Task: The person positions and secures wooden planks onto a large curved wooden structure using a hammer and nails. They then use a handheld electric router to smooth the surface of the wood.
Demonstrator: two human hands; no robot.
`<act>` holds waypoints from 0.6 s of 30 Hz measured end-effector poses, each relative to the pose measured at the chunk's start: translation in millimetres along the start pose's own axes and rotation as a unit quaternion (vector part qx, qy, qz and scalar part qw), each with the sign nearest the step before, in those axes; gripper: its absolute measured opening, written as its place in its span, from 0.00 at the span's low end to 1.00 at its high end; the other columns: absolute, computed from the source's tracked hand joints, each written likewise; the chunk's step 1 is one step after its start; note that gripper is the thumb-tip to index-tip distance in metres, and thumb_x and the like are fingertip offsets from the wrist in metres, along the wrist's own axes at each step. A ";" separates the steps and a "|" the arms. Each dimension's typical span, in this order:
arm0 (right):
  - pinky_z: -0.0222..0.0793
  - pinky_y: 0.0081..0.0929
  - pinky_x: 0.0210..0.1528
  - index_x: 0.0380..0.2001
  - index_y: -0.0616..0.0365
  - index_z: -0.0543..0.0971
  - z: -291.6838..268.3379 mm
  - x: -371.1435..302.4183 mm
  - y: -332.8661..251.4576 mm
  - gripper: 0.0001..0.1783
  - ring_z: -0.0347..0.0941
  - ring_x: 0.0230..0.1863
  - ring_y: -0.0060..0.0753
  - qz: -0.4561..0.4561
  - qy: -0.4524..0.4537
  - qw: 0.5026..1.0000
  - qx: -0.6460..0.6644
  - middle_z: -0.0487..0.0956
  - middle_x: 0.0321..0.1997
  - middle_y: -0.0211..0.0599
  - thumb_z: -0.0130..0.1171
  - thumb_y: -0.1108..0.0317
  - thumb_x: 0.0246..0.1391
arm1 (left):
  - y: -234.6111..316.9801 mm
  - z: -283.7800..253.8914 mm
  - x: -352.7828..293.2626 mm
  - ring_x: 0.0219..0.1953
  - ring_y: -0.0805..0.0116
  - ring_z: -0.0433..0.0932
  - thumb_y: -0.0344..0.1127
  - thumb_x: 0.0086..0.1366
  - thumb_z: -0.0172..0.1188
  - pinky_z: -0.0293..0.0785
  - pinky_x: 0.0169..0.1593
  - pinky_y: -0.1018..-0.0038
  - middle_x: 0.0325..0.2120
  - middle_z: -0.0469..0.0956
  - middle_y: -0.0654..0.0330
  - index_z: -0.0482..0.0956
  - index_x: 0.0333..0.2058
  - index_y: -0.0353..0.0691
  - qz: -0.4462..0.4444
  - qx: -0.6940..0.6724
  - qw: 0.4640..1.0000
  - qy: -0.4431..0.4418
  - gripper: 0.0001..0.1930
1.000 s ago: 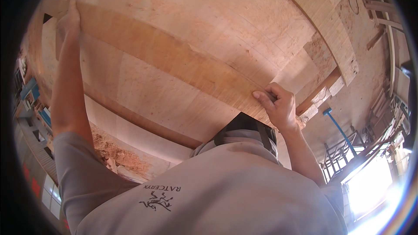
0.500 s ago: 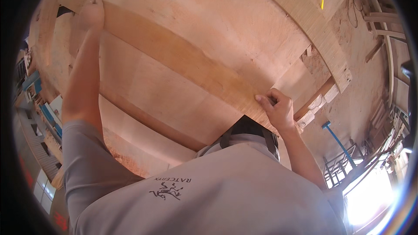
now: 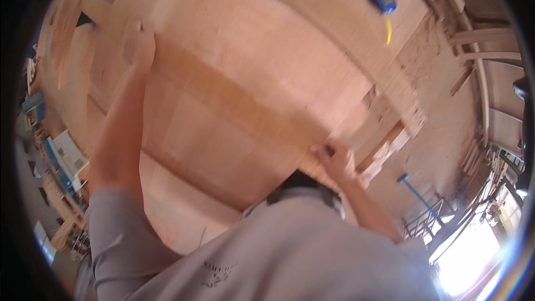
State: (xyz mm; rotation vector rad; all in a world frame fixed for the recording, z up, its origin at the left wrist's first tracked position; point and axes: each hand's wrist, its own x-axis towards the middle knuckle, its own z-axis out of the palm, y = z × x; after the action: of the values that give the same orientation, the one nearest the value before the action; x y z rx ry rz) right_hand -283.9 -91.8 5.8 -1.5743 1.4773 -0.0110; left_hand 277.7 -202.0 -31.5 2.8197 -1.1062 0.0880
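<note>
A long, flat, pale-brown wooden plank [image 3: 234,106] lies slantwise across a broad light plywood sheet [image 3: 267,39], darker than the sheet and blurred at its edges. The left hand [image 3: 137,44] presses on its far upper end, fingers seemingly curled over it, and the right hand [image 3: 334,159] grips its near lower end. A blue tape measure [image 3: 381,0] with a yellow tongue sits well apart on the sheet.

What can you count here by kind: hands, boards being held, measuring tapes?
Hands: 2, left hand and right hand
Long wooden board held between them: 1
Blue tape measure: 1
Total: 4
</note>
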 end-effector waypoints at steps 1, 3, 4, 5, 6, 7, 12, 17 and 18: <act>0.70 0.41 0.27 0.26 0.61 0.79 -0.9 -0.9 -2.5 0.28 0.73 0.20 0.46 -0.001 0.010 0.999 -0.039 0.76 0.19 0.45 0.71 0.44 0.56 | 1.0 -0.3 3.8 0.47 0.40 0.82 0.55 0.73 0.47 0.77 0.48 0.49 0.44 0.84 0.48 0.83 0.45 0.45 -0.004 0.003 1.000 -0.008 0.23; 0.70 0.42 0.27 0.26 0.60 0.80 -7.7 -0.9 -8.7 0.28 0.75 0.21 0.47 0.021 -0.024 0.999 -0.029 0.77 0.19 0.45 0.71 0.42 0.56 | -7.5 1.8 0.3 0.47 0.40 0.82 0.54 0.73 0.47 0.77 0.48 0.49 0.44 0.83 0.48 0.83 0.45 0.44 -0.008 0.000 1.000 -0.011 0.22; 0.71 0.42 0.27 0.25 0.59 0.80 -6.1 -0.9 -3.5 0.28 0.75 0.21 0.48 0.012 -0.026 0.999 -0.043 0.77 0.20 0.46 0.70 0.42 0.56 | -7.2 4.0 1.0 0.47 0.40 0.82 0.54 0.73 0.47 0.77 0.48 0.50 0.43 0.83 0.48 0.83 0.44 0.44 -0.009 -0.010 1.000 0.000 0.22; 0.72 0.43 0.28 0.24 0.59 0.79 -2.7 -2.5 1.0 0.28 0.76 0.22 0.50 -0.008 -0.001 0.999 -0.034 0.77 0.20 0.46 0.70 0.42 0.57 | -3.9 5.1 3.8 0.47 0.41 0.82 0.53 0.73 0.48 0.77 0.48 0.50 0.43 0.84 0.48 0.83 0.44 0.43 -0.013 -0.002 1.000 -0.005 0.22; 0.73 0.43 0.27 0.26 0.59 0.79 -7.0 -2.0 -3.2 0.28 0.77 0.22 0.51 -0.011 -0.010 0.999 -0.047 0.78 0.19 0.45 0.69 0.41 0.57 | -1.0 5.8 2.5 0.47 0.42 0.82 0.53 0.72 0.49 0.77 0.48 0.50 0.42 0.84 0.48 0.83 0.43 0.43 -0.018 0.011 1.000 -0.014 0.21; 0.76 0.47 0.34 0.30 0.59 0.82 -12.0 0.6 -5.1 0.28 0.81 0.28 0.52 0.019 -0.053 0.996 -0.069 0.81 0.24 0.46 0.67 0.40 0.58 | 5.6 7.0 -1.1 0.47 0.43 0.82 0.52 0.72 0.50 0.77 0.48 0.51 0.42 0.84 0.49 0.84 0.42 0.44 -0.016 0.003 1.000 -0.006 0.20; 0.76 0.43 0.51 0.43 0.55 0.85 -110.9 75.7 -32.2 0.18 0.82 0.46 0.45 -0.070 -0.214 0.957 -0.181 0.86 0.41 0.41 0.63 0.54 0.57 | -16.3 35.5 -16.9 0.42 0.53 0.84 0.43 0.66 0.61 0.79 0.47 0.59 0.39 0.86 0.57 0.87 0.38 0.49 -0.058 -0.090 0.992 0.070 0.09; 0.73 0.42 0.55 0.56 0.59 0.77 -257.9 281.4 -58.8 0.19 0.77 0.54 0.48 -0.245 0.190 0.920 -0.240 0.81 0.53 0.48 0.60 0.67 0.63 | 27.0 -12.7 -16.6 0.41 0.47 0.83 0.42 0.66 0.57 0.79 0.47 0.53 0.36 0.83 0.52 0.83 0.32 0.43 -0.031 -0.041 0.998 0.040 0.11; 0.71 0.48 0.58 0.59 0.60 0.74 -285.8 320.7 -85.8 0.22 0.75 0.58 0.55 -0.287 0.296 0.846 -0.339 0.79 0.58 0.53 0.61 0.65 0.64 | 26.3 -13.0 -16.7 0.40 0.47 0.83 0.42 0.67 0.57 0.79 0.45 0.53 0.35 0.83 0.52 0.83 0.30 0.43 -0.021 -0.050 0.997 0.054 0.11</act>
State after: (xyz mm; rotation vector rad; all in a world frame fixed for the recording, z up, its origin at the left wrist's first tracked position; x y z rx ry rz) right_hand -294.9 -528.7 36.2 -2.7480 1.4654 -0.3922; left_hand 247.4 -208.3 -18.1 2.7131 -1.0001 0.1732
